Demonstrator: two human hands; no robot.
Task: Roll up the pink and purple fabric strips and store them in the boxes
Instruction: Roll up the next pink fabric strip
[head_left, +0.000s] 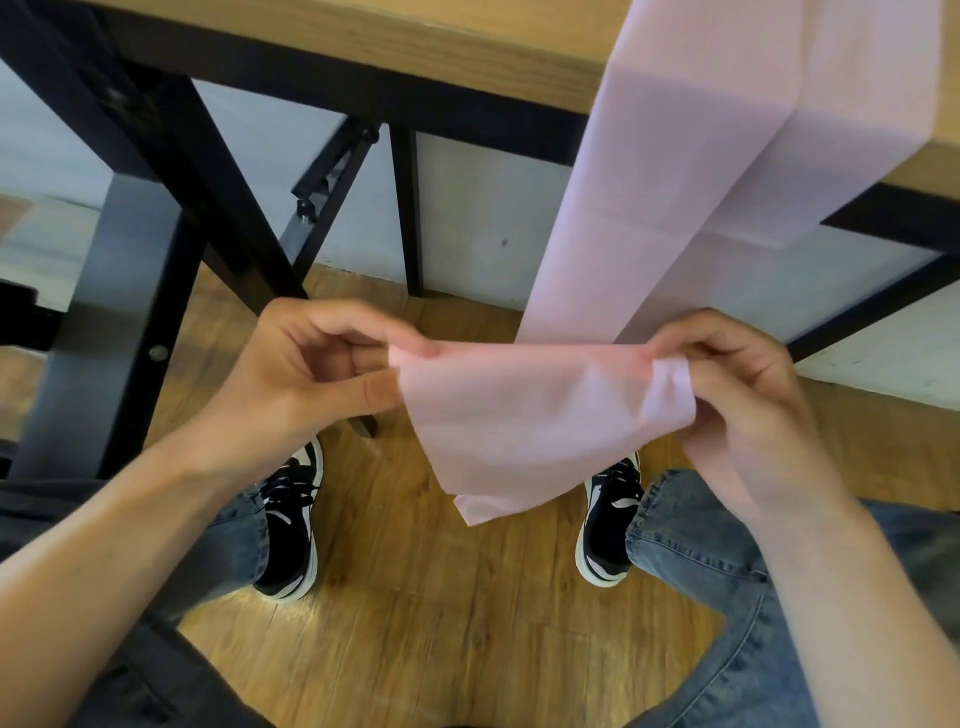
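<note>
- Across the top of the view, the wooden table with a light tabletop and black metal frame (415, 49) serves as the landmark: its near edge carries the strip's weight, so only the free end needs handling
- Over that near edge, toward the table's right end, the long pale pink fabric strip (675, 208) drapes down in two hanging layers; one runs on to the hands, below and in front of the table edge, where it is folded over itself with a tail hanging between the knees
- Below the table, the wood-plank floor (415, 623) shows between legs in blue jeans (727, 571) and a pair of black-and-white sneakers (291, 519), so the person seems to be seated facing it
- In front of the table edge, the left hand (306, 374) pinches the fold's left corner between thumb and curled fingers, apparently to keep the fold taut and square
- Level with it, the right hand (748, 395) grips the bunched right end, fingers curled round the cloth; this looks like the first turn of the roll
- No purple strip or boxes are in view
</note>
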